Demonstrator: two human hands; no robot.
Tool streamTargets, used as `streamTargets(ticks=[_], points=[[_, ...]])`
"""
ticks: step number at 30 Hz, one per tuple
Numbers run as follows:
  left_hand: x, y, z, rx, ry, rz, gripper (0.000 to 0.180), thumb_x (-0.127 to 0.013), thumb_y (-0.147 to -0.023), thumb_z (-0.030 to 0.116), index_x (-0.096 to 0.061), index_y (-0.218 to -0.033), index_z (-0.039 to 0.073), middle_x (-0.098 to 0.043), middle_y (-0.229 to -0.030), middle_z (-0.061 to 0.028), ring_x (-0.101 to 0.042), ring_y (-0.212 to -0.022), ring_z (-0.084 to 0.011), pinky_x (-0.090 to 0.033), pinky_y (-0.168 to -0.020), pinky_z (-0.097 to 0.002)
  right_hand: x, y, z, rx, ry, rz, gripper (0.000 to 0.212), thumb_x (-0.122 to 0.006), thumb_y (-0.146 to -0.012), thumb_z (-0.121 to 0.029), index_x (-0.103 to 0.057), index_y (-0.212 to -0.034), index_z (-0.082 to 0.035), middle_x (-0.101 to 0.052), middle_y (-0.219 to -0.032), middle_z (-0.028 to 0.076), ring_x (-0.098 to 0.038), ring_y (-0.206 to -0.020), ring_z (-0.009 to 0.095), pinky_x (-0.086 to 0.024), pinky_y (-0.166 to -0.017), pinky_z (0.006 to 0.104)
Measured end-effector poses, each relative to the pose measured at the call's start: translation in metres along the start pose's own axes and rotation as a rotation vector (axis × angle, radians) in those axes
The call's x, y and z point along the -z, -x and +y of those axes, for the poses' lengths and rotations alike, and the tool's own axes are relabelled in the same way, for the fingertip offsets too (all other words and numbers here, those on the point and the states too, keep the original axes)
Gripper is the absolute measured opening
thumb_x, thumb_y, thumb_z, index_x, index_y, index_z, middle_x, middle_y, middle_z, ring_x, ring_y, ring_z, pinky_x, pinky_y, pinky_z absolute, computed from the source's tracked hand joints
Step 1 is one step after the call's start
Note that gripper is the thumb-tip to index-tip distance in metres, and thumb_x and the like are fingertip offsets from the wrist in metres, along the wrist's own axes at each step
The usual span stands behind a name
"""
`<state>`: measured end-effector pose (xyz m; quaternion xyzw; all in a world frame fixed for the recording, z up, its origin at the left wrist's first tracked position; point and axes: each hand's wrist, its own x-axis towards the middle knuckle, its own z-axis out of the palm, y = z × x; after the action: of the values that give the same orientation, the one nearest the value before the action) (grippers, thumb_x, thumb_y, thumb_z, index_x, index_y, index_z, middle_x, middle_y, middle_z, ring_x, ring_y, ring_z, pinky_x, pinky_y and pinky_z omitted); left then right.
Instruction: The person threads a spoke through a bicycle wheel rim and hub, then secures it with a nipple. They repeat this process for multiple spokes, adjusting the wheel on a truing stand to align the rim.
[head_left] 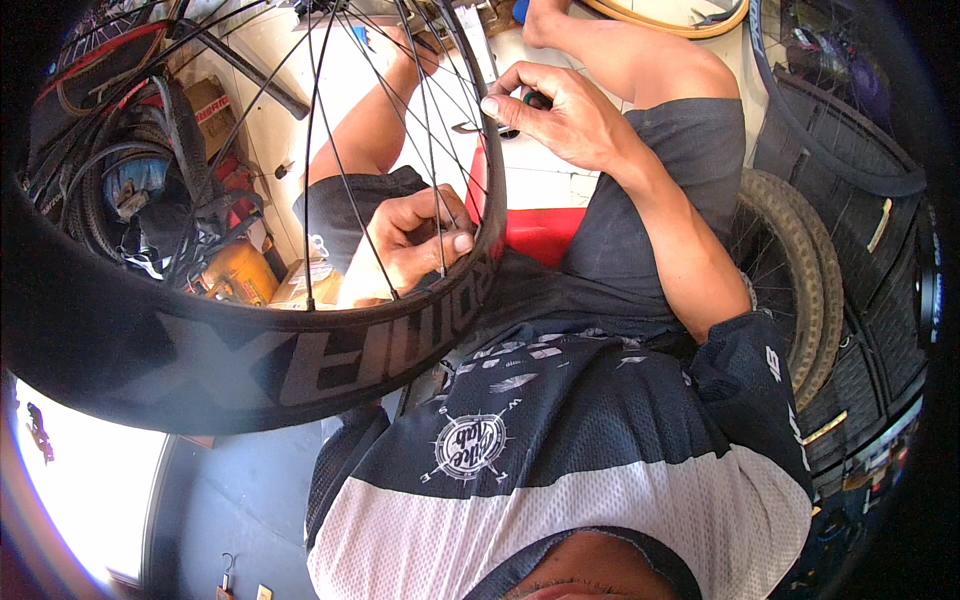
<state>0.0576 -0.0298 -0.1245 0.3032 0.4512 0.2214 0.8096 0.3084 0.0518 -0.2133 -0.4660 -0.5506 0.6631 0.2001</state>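
A bicycle wheel (350,345) with a deep black rim and thin black spokes stands at the left, in front of my body. Through the spokes reaches my left hand (410,240), its thumb and fingers pinched together at the inner side of the rim. Whatever lies between those fingertips is too small to make out. On the outer side of the rim, my right hand (565,115) is curled round a small tool with a dark green handle (537,99). Its thumb and fingertips are close to the rim's edge, and most of the tool is hidden by the hand.
Between my legs is a red object (540,232). At the right stand a knobbly tyre (795,270) and black woven panels (870,270). Tyres, a cardboard box (208,112) and a yellow container (240,272) crowd the left. A tan-edged tyre (690,25) lies at the far side.
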Motion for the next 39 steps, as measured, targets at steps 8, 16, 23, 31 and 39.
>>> streamTargets(ticks=[8, 16, 23, 31, 39], points=[[-0.003, -0.004, -0.019, -0.001, 0.233, 0.082, 0.034, -0.069, -0.104, 0.029, -0.063, -0.093, -0.003, -0.056, -0.090, -0.0081, -0.051, -0.079, -0.0173, -0.040, -0.075, -0.0296, -0.002, 0.000, 0.002, 0.073, 0.026, 0.029, 0.039, -0.073, -0.102, -0.040, -0.073, -0.110, -0.002, -0.068, -0.083, 0.003, -0.063, -0.075, 0.011, -0.050, -0.068, 0.0296], [0.007, -0.006, -0.018, -0.038, -0.054, -0.011, 0.019, -0.077, -0.099, 0.015, -0.066, -0.094, 0.000, -0.061, -0.088, -0.0010, -0.051, -0.068, -0.0066, -0.039, -0.063, -0.0226, -0.004, -0.001, 0.004, 0.060, 0.016, 0.019, 0.038, -0.073, -0.102, -0.038, -0.073, -0.111, -0.001, -0.070, -0.086, 0.005, -0.065, -0.076, 0.012, -0.051, -0.069, 0.0297], [-0.003, -0.010, -0.032, -0.223, -0.106, 0.069, 0.038, -0.070, -0.105, 0.038, -0.065, -0.099, 0.001, -0.054, -0.078, 0.0017, -0.043, -0.063, -0.0052, -0.034, -0.059, -0.0218, -0.003, 0.000, 0.001, 0.060, 0.028, 0.007, 0.038, -0.073, -0.102, -0.038, -0.073, -0.112, -0.001, -0.071, -0.087, 0.005, -0.066, -0.076, 0.011, -0.052, -0.068, 0.0296], [0.009, -0.001, -0.028, -0.214, 0.192, -0.071, 0.038, -0.070, -0.105, 0.033, -0.066, -0.109, -0.004, -0.059, -0.093, -0.0081, -0.052, -0.071, -0.0101, -0.041, -0.063, -0.0244, -0.003, -0.001, 0.003, 0.074, 0.047, 0.019, 0.039, -0.073, -0.102, -0.039, -0.073, -0.111, -0.001, -0.070, -0.084, 0.004, -0.064, -0.075, 0.011, -0.051, -0.068, 0.0294], [0.008, -0.001, -0.018, -0.201, 0.056, -0.098, 0.032, -0.077, -0.100, 0.026, -0.067, -0.100, -0.004, -0.060, -0.090, -0.0070, -0.051, -0.073, -0.0099, -0.036, -0.064, -0.0247, -0.003, -0.001, 0.004, 0.044, 0.083, 0.015, 0.041, -0.073, -0.101, -0.042, -0.072, -0.109, -0.002, -0.071, -0.083, 0.007, -0.066, -0.073, 0.015, -0.051, -0.067, 0.0320]])
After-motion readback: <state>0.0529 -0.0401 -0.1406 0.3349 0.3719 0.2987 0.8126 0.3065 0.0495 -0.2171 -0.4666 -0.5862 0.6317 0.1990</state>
